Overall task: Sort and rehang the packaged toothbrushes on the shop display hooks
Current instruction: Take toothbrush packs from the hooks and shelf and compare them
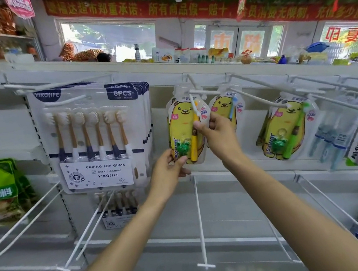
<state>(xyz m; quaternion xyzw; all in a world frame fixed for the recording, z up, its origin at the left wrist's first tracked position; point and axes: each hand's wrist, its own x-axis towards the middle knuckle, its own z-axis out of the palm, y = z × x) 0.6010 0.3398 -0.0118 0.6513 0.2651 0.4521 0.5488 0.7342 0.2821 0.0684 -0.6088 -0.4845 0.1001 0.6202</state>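
Yellow bear toothbrush pack (187,132) hanging on display hook (199,91). Left hand (169,170) pinching bottom edge, right hand (215,135) gripping right edge. Light, flexible, slippery plastic; best held near hang hole.

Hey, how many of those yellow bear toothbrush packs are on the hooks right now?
3 clearly in view: one held by both hands, one just behind the right hand, one further right. More may hang hidden behind these.
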